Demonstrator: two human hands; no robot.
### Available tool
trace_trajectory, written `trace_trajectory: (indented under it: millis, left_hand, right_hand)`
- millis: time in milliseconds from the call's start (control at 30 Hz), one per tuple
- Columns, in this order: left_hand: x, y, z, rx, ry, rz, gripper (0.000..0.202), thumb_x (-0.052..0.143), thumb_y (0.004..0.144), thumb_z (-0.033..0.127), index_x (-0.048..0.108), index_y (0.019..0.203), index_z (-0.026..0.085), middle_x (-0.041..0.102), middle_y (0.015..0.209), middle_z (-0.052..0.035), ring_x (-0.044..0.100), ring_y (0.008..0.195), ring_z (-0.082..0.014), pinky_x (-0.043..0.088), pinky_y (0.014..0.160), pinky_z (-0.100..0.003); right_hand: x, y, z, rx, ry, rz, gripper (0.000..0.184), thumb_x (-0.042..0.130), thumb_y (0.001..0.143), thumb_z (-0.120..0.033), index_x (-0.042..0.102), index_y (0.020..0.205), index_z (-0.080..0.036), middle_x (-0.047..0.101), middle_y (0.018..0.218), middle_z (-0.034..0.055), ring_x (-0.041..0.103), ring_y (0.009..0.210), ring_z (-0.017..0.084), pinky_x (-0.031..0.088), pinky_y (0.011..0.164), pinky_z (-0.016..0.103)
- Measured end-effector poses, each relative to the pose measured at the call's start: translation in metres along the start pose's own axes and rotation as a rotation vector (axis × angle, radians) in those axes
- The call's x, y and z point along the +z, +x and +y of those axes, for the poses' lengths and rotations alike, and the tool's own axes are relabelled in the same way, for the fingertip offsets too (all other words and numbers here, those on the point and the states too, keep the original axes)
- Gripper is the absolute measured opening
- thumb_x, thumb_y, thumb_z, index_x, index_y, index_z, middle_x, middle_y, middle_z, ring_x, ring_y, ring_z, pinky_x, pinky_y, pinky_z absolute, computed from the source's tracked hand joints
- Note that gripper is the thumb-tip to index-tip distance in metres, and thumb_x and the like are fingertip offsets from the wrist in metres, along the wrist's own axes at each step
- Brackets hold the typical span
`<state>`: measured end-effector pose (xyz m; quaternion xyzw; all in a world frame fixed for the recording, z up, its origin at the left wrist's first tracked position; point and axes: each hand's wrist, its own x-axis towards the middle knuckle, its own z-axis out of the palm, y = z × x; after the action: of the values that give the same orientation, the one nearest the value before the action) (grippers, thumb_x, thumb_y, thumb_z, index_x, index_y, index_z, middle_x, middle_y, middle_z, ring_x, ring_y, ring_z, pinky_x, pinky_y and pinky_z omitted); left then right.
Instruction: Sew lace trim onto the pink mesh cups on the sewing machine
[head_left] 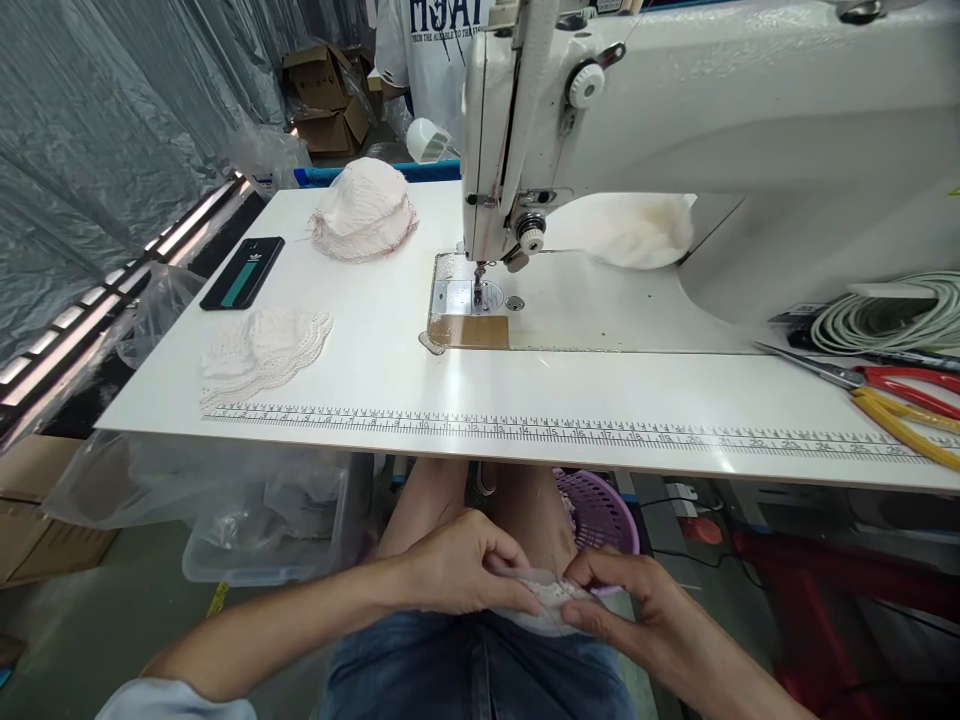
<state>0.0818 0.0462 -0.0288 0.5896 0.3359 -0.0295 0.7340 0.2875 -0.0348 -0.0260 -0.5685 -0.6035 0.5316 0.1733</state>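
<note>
Below the table edge, over my lap, my left hand point(461, 565) and my right hand point(626, 595) pinch a small white lace fabric piece point(551, 598) between them. Both hands have their fingers closed on it. A thin thread runs across the piece. The white sewing machine point(675, 110) stands on the white table point(390, 370) above, its needle point(478, 280) over the metal plate. A flat stack of white lace pieces point(262, 350) lies at the table's left. A domed pile of lace pieces point(365, 210) sits further back.
A black phone point(242, 272) lies left of the lace stack. Red and yellow scissors point(892, 390) and a coiled cable point(892, 315) are at the right. A ruler strip point(570, 430) lines the front edge. A purple basket point(598, 510) and a clear plastic bin point(262, 520) sit under the table. A person in a white shirt point(431, 50) stands behind.
</note>
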Motion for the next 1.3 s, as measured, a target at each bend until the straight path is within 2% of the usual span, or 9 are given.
trace_trajectory:
  millis: [333, 467, 600, 700, 800, 1000, 1300]
  left_hand:
    - [0.002, -0.003, 0.008, 0.008, 0.005, -0.009, 0.037, 0.072, 0.066, 0.042, 0.071, 0.086, 0.011, 0.048, 0.058, 0.0041, 0.035, 0.053, -0.0061, 0.025, 0.048, -0.017]
    - [0.006, 0.000, 0.011, 0.018, -0.049, 0.025, 0.033, 0.070, 0.069, 0.037, 0.071, 0.084, 0.008, 0.054, 0.062, 0.0007, 0.043, 0.057, -0.0082, 0.032, 0.052, -0.018]
    - [0.010, 0.002, 0.008, 0.002, -0.066, 0.054, 0.031, 0.069, 0.069, 0.035, 0.071, 0.081, 0.007, 0.053, 0.059, 0.0009, 0.042, 0.054, -0.0077, 0.030, 0.050, -0.018]
    - [0.011, 0.002, 0.007, -0.006, -0.083, 0.059, 0.031, 0.070, 0.067, 0.035, 0.071, 0.080, 0.007, 0.055, 0.059, 0.0007, 0.043, 0.054, -0.0076, 0.031, 0.050, -0.018]
    - [0.011, 0.002, 0.009, -0.036, -0.148, 0.040, 0.031, 0.073, 0.064, 0.035, 0.072, 0.080, 0.008, 0.059, 0.063, -0.0007, 0.046, 0.055, -0.0079, 0.035, 0.052, -0.018]
    - [0.010, 0.002, 0.011, -0.103, -0.213, 0.019, 0.034, 0.077, 0.058, 0.036, 0.071, 0.076, 0.008, 0.060, 0.062, -0.0010, 0.045, 0.052, -0.0065, 0.033, 0.050, -0.017]
    - [0.009, 0.003, 0.013, -0.104, -0.171, 0.039, 0.034, 0.077, 0.058, 0.037, 0.070, 0.073, 0.007, 0.058, 0.059, 0.0000, 0.043, 0.050, -0.0068, 0.030, 0.047, -0.018]
  right_hand:
    - [0.002, 0.001, -0.007, -0.005, 0.053, -0.028, 0.029, 0.053, 0.086, -0.046, 0.059, 0.073, -0.021, 0.051, 0.066, -0.0025, 0.044, 0.065, 0.014, 0.031, 0.059, 0.023]
    - [0.002, 0.000, -0.009, 0.014, 0.043, -0.035, 0.026, 0.054, 0.086, -0.044, 0.059, 0.074, -0.021, 0.053, 0.068, -0.0028, 0.047, 0.067, 0.014, 0.032, 0.061, 0.023]
    - [0.003, -0.002, -0.006, 0.043, 0.036, 0.006, 0.025, 0.057, 0.082, -0.047, 0.060, 0.080, -0.022, 0.056, 0.075, -0.0011, 0.048, 0.073, 0.016, 0.035, 0.064, 0.024]
    - [0.004, 0.001, -0.005, 0.011, 0.124, -0.002, 0.029, 0.054, 0.084, -0.048, 0.058, 0.073, -0.020, 0.050, 0.067, -0.0021, 0.044, 0.066, 0.014, 0.032, 0.060, 0.023]
    - [0.003, 0.005, -0.004, 0.009, 0.259, -0.084, 0.034, 0.054, 0.084, -0.049, 0.058, 0.069, -0.019, 0.043, 0.061, -0.0035, 0.037, 0.061, 0.012, 0.029, 0.057, 0.024]
    - [0.001, 0.006, 0.003, 0.069, 0.473, -0.169, 0.036, 0.059, 0.079, -0.052, 0.060, 0.070, -0.017, 0.044, 0.063, -0.0031, 0.036, 0.062, 0.012, 0.027, 0.057, 0.024]
    - [0.000, 0.005, -0.001, 0.046, 0.505, -0.202, 0.038, 0.050, 0.086, -0.051, 0.054, 0.073, -0.016, 0.037, 0.064, -0.0038, 0.029, 0.060, 0.011, 0.022, 0.054, 0.024]
